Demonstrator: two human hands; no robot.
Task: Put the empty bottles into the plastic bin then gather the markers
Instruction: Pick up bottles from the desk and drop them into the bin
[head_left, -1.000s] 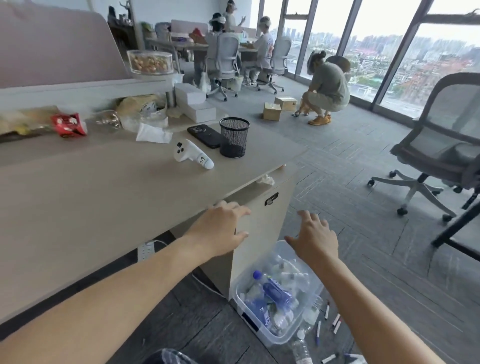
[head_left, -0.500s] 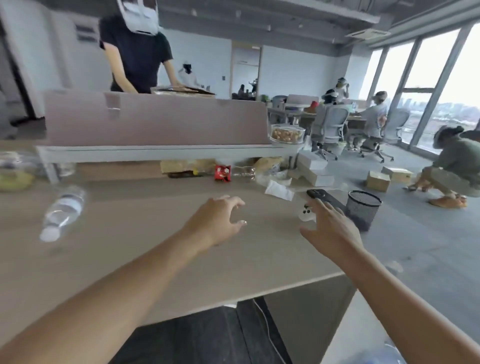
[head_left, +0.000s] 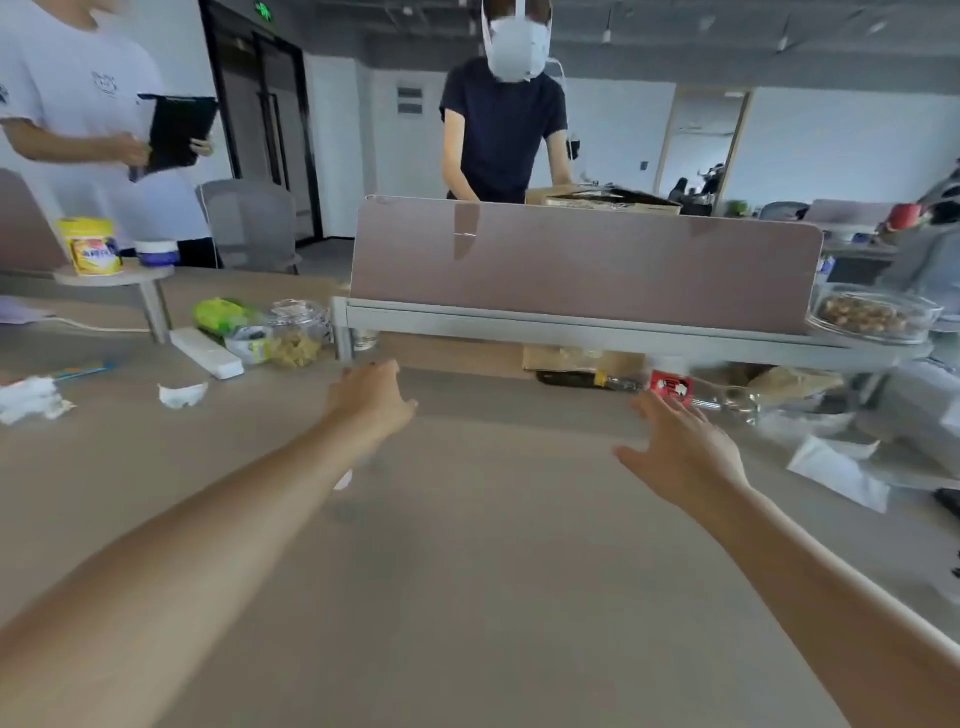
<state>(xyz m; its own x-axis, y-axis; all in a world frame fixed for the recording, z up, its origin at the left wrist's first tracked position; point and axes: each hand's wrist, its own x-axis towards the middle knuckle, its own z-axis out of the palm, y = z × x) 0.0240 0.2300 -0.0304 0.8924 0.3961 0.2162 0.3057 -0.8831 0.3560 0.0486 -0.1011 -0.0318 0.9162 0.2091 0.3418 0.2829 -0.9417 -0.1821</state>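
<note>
My left hand (head_left: 371, 400) reaches out over the wooden desk (head_left: 493, 571) with its fingers loosely spread and nothing in it. A small white bit (head_left: 343, 479), blurred, shows just under my left wrist; I cannot tell what it is. My right hand (head_left: 680, 452) hovers over the desk further right, fingers straight and spread, also empty. A clear crumpled thing (head_left: 727, 401) lies beyond my right hand, beside a red packet (head_left: 671, 387). The plastic bin and the markers are out of view.
A pink divider (head_left: 582, 260) on a grey shelf crosses the back of the desk. A jar (head_left: 298, 335), a green packet (head_left: 221, 314), a white power strip (head_left: 207, 353) and tissues (head_left: 31, 397) lie at left. Two people stand behind the desk.
The view swung up from the bin on the floor to the desk top and then leftward. Both hands rose over the desk, holding nothing throughout.
</note>
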